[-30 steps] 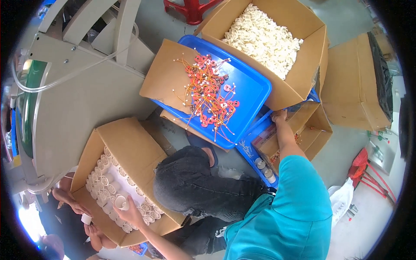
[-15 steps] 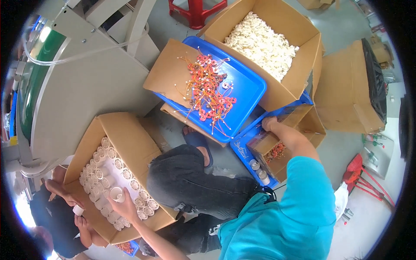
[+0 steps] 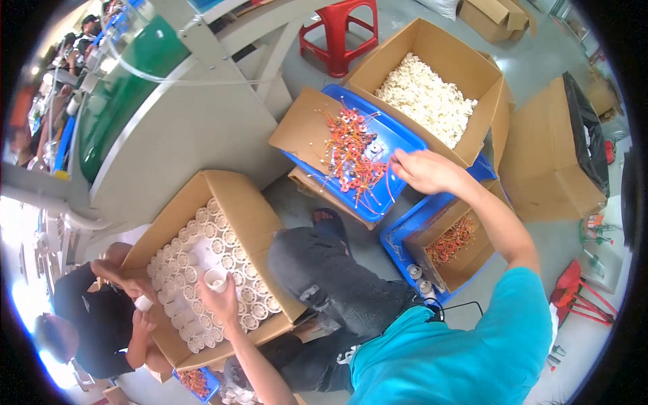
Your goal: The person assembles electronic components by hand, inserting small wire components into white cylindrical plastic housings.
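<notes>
My left hand (image 3: 225, 304) grips a white plastic cup (image 3: 215, 280) with its opening facing up, above the cardboard box (image 3: 250, 212) of similar white cups (image 3: 229, 237). My right hand (image 3: 425, 170) is over the right edge of the blue tray (image 3: 401, 135), fingers pinched together. A thin reddish wire seems to hang below those fingertips, but what they hold is too small to make out. On the tray lies a tangled heap of red and orange wired parts (image 3: 349, 150), partly beside a cardboard flap (image 3: 304, 128).
A box (image 3: 496, 101) of white pieces (image 3: 432, 94) stands behind the tray. Right of my knee, a blue crate (image 3: 398, 233) holds a carton with small orange-red parts (image 3: 451, 241). A co-worker (image 3: 101, 317) handles a white cup at the left. A red stool (image 3: 337, 40) stands far back.
My right hand has come up from the carton in the blue crate to the tray's right edge. My left hand still holds the cup. The whole view has shifted.
</notes>
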The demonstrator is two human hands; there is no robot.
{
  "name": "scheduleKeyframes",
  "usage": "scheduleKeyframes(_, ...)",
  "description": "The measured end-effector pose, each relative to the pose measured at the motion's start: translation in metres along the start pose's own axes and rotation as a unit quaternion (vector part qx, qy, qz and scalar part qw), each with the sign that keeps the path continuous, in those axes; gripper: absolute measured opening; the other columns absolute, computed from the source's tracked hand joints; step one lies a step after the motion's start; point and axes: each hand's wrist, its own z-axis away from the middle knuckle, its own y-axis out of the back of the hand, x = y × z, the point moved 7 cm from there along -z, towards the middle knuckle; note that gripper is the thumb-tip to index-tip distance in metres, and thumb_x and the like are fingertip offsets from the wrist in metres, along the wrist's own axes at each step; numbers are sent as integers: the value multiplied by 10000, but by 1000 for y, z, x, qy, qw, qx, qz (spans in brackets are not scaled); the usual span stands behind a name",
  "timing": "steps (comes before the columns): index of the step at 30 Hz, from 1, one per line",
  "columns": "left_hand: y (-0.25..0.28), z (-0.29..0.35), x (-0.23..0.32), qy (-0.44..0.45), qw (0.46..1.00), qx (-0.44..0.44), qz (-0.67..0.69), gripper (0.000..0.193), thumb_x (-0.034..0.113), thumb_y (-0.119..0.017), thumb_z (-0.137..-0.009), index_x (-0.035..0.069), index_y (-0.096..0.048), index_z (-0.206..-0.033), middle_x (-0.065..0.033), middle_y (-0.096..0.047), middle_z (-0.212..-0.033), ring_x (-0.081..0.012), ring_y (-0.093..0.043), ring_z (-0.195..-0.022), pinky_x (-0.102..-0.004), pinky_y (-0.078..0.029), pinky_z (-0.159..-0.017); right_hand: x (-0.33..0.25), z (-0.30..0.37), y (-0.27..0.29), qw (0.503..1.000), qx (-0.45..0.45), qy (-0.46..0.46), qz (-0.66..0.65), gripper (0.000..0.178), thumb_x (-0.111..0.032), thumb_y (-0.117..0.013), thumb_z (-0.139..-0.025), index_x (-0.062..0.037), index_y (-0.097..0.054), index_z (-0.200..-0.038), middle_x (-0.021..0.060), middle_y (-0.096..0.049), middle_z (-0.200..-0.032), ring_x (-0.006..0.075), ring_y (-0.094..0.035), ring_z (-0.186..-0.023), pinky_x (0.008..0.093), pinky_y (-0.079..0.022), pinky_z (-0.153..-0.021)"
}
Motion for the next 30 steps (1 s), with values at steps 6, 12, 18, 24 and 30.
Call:
scheduleKeyframes(6, 13, 0, 35, -23, 997, 13, 77, 501, 117, -793, -760, -2, -541, -1176, -117, -644, -930, -247, -627, -870, -358, -489, -831, -1, -30, -1, 999, -13, -33, 37, 447, -167, -503, -924, 65, -324, -1261, 313, -615, -1073, 453, -588, -1064, 494, -464, -913)
scheduleKeyframes(12, 19, -16, 30, 99, 879, -150, 441, 513, 137, -767, -737, 4, -569, -1190, -130, -602, -1239, -186, -601, -1064, -331, -479, -927, -197, -19, 23, 966, 28, 202, -158, 470, 114, -486, -772, 10, -344, -1208, 214, -607, -950, 380, -621, -957, 443, -482, -824)
scheduleKeyframes(18, 70, -27, 65, -91, 842, -193, 496, 593, 258, -814, -667, -7, -610, -1157, -120, -578, -1304, -224, -536, -1219, -352, -432, -1006, -346, -53, -16, 907, -51, 326, -263, 275, 4, -706, -791, 20, -571, -1030, 126, -655, -959, 204, -660, -865, 336, -526, -769)
scheduleKeyframes(24, 93, 0, 8, 68, 830, -186, 521, 431, 241, -812, -706, 32, -627, -1035, -99, -675, -1024, -158, -636, -898, -326, -507, -815, -428, -70, -53, 824, -160, 393, -375, 300, 8, -688, -798, 26, -671, -1097, 115, -675, -945, 170, -667, -769, 302, -554, -719)
scheduleKeyframes(30, 102, 16, -4, 102, 826, -212, 512, 394, 135, -838, -697, 56, -598, -999, -23, -654, -909, -118, -621, -843, -277, -500, -760, -417, -88, -90, 797, -138, 379, -449, 294, 40, -671, -807, 38, -671, -1101, 105, -680, -964, 159, -673, -858, 284, -554, -769)
